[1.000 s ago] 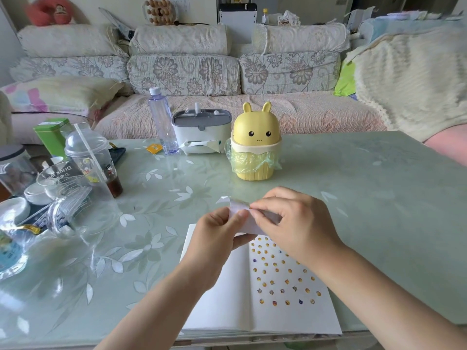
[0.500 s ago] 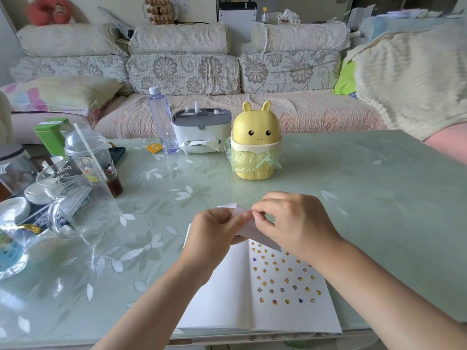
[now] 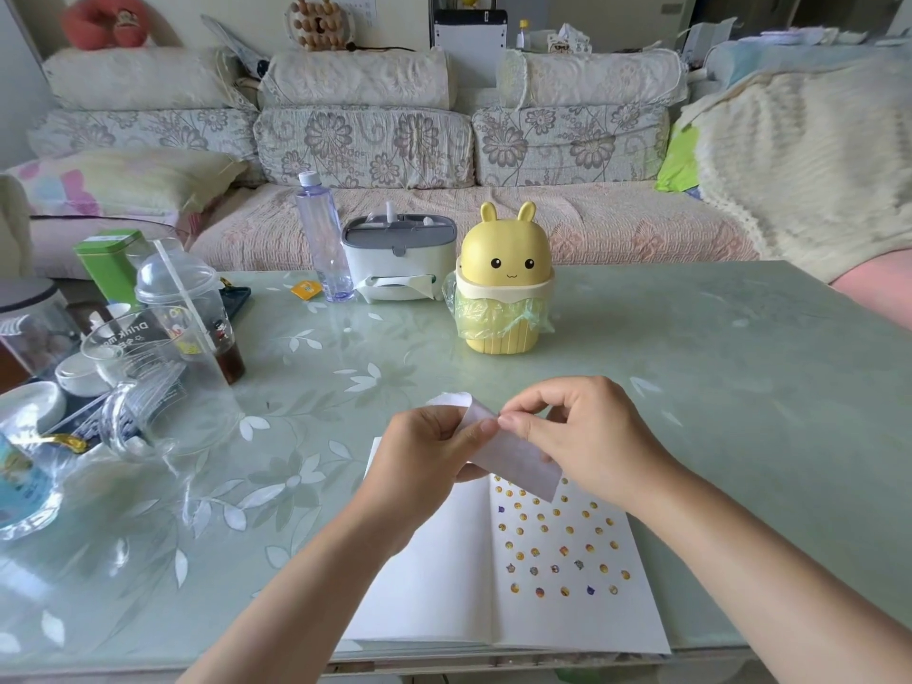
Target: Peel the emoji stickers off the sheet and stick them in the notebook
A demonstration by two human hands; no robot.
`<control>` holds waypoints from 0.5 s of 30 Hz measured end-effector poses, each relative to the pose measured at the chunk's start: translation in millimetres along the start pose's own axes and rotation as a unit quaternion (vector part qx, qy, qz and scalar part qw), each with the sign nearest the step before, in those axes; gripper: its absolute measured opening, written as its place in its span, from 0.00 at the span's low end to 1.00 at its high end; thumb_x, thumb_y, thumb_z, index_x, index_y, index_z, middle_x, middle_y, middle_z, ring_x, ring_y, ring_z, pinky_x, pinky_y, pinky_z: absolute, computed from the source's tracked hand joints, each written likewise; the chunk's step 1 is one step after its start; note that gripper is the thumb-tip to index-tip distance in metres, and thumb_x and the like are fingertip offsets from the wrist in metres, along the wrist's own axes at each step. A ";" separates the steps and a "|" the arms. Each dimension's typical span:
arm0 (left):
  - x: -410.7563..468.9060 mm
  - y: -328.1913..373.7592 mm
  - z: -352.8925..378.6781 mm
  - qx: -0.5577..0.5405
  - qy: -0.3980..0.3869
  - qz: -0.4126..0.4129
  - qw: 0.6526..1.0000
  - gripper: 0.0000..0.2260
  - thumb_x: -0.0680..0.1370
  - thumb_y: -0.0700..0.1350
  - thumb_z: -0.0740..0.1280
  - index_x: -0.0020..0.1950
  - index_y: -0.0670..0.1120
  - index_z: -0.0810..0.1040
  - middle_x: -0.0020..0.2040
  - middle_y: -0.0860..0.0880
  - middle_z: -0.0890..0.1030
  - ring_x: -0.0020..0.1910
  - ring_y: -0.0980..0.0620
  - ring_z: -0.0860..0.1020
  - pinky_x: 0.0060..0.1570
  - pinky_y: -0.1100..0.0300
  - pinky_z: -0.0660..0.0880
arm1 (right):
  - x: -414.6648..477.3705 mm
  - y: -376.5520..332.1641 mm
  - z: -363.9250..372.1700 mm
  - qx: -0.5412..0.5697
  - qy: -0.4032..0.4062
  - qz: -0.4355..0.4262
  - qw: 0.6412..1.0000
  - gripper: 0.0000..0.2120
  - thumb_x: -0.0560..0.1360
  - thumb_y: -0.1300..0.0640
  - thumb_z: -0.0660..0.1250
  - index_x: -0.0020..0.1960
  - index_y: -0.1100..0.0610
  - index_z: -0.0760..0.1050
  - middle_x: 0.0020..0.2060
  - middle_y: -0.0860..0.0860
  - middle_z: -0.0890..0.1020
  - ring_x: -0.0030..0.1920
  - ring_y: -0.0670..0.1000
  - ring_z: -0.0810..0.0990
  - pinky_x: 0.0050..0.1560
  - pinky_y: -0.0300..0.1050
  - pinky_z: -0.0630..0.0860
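Observation:
An open white notebook (image 3: 434, 575) lies at the table's near edge. Its right page carries several small emoji stickers (image 3: 557, 540); the left page is blank. Above the notebook's top edge I hold the sticker sheet (image 3: 513, 454), whose pale back faces me and whose upper end curls over. My left hand (image 3: 424, 461) grips the sheet's left part with the thumb on top. My right hand (image 3: 587, 436) pinches at the sheet's upper edge with thumb and forefinger. Any sticker between those fingertips is too small to make out.
A yellow bunny-shaped bin (image 3: 503, 283) with a green liner stands behind my hands. A tissue box (image 3: 397, 259) and a clear bottle (image 3: 323, 239) sit further back. Plastic cups (image 3: 182, 308), jars and bowls crowd the table's left side. A sofa runs behind the table.
The sheet has tilted so its lower right corner hangs over the sticker page. Both hands have shifted slightly, the right fingertips now pinching at the sheet's upper edge beside the left thumb.

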State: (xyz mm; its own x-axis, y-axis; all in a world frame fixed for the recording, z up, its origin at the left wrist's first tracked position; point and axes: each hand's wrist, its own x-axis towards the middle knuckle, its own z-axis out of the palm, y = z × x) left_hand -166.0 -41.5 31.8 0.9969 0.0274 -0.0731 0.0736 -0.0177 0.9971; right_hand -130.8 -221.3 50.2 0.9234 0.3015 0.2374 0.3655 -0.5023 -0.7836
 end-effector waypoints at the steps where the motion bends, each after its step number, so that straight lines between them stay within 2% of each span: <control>1: -0.5 1.0 -0.2 0.004 -0.009 0.001 1.000 0.08 0.80 0.41 0.69 0.50 0.37 0.85 0.46 0.43 0.87 0.48 0.49 0.86 0.48 0.61 0.82 | 1.2 0.5 -1.1 0.003 -0.004 0.007 1.000 0.04 0.75 0.49 0.74 0.40 0.45 0.84 0.23 0.44 0.77 0.26 0.45 0.72 0.31 0.38 0.69; 4: -0.1 1.1 0.3 0.041 -0.012 0.012 0.999 0.07 0.80 0.39 0.68 0.49 0.38 0.85 0.44 0.43 0.87 0.47 0.50 0.86 0.48 0.63 0.81 | 1.9 0.9 -2.6 -0.029 -0.008 0.017 0.999 0.06 0.76 0.50 0.72 0.39 0.45 0.83 0.24 0.43 0.78 0.26 0.45 0.72 0.32 0.39 0.71; 7: 2.0 -0.5 2.3 0.090 -0.004 0.020 0.996 0.08 0.80 0.39 0.68 0.46 0.38 0.85 0.46 0.37 0.85 0.48 0.46 0.86 0.50 0.61 0.82 | 0.7 0.5 -3.5 -0.076 -0.017 0.017 0.997 0.07 0.76 0.50 0.71 0.39 0.47 0.82 0.25 0.42 0.78 0.25 0.43 0.71 0.31 0.37 0.70; 10: 4.1 -1.6 5.8 0.117 -0.004 0.027 0.993 0.09 0.80 0.39 0.68 0.45 0.34 0.82 0.46 0.33 0.83 0.49 0.41 0.84 0.47 0.61 0.82 | -1.4 0.6 -7.4 -0.062 -0.030 0.029 0.997 0.08 0.77 0.52 0.70 0.39 0.48 0.82 0.28 0.39 0.80 0.27 0.44 0.76 0.33 0.38 0.74; 13: 7.7 -2.6 9.3 0.151 0.020 0.027 0.988 0.11 0.80 0.40 0.67 0.44 0.31 0.78 0.45 0.32 0.80 0.48 0.38 0.83 0.49 0.50 0.83 | -2.7 6.0 -13.3 -0.007 0.000 0.051 0.999 0.09 0.78 0.54 0.69 0.40 0.49 0.81 0.28 0.40 0.80 0.28 0.44 0.79 0.32 0.38 0.74; 15: 10.1 -4.6 9.1 0.173 0.061 0.021 0.983 0.10 0.79 0.41 0.66 0.43 0.34 0.79 0.43 0.35 0.82 0.44 0.41 0.84 0.51 0.45 0.82 | -7.5 15.3 -17.1 -0.030 0.048 0.042 0.998 0.08 0.77 0.54 0.70 0.40 0.48 0.82 0.28 0.41 0.80 0.27 0.42 0.76 0.31 0.37 0.72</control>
State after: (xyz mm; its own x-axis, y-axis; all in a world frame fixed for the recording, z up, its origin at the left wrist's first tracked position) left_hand -156.0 -50.2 26.4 0.9903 0.1386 -0.0077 0.0577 -0.3604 0.9310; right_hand -130.1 -245.2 46.2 0.9569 0.1789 0.2289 0.2904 -0.5707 -0.7681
